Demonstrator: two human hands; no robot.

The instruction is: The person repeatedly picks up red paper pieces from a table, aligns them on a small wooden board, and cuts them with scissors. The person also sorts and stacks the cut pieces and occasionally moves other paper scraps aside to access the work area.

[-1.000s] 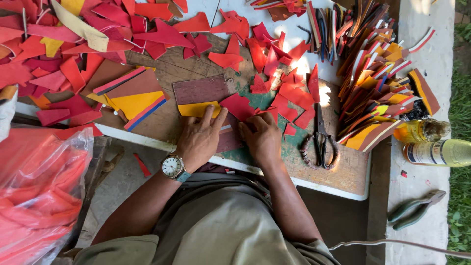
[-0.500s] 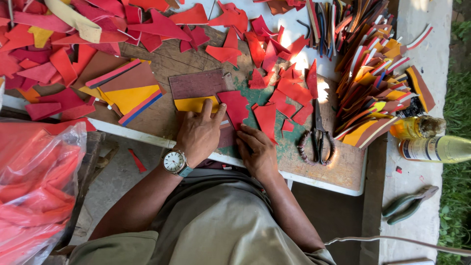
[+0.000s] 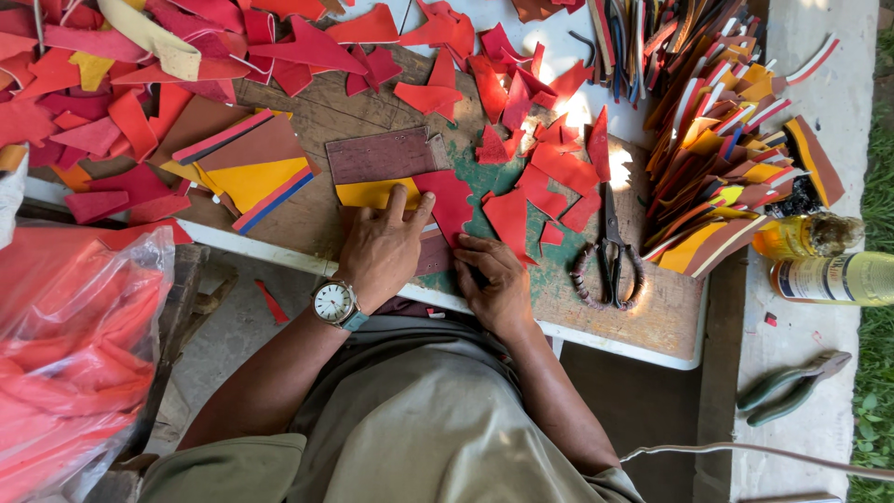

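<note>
- Two hands rest at the near edge of the work board (image 3: 652, 317), both pressed down on the same small patch of layered sheet pieces.
- The left hand (image 3: 384, 250), with a wristwatch (image 3: 333, 302) on its wrist, lies flat and spread; its fingertips touch a red sheet piece (image 3: 451, 199) and the yellow sheet piece (image 3: 372, 193) beside it. It pins rather than grips.
- The right hand (image 3: 494, 279) is loosely curled, fingers bent onto the dark reddish piece (image 3: 434, 253) between the two hands. Whether it pinches anything I cannot tell.
- Compared with a second ago, the right hand has drawn back towards the body: it sat level with the left hand then, and now lies lower, at the board's front edge.
- The left hand has stayed nearly where it was, holding the stack in place.
- The red sheet piece now shows more fully beyond the left fingertips, over the yellow one and below a brown rectangle (image 3: 382, 155).
- That suggests, as a judgement, that the pieces are being aligned and held steady rather than lifted.
- Scissors (image 3: 610, 251) lie untouched to the right on the green mat (image 3: 484, 168); red offcuts (image 3: 549, 177) are scattered around, and a bundle of coloured strips (image 3: 726, 149) lies further right.
- A red plastic bag (image 3: 74, 363) hangs at the left.
</note>
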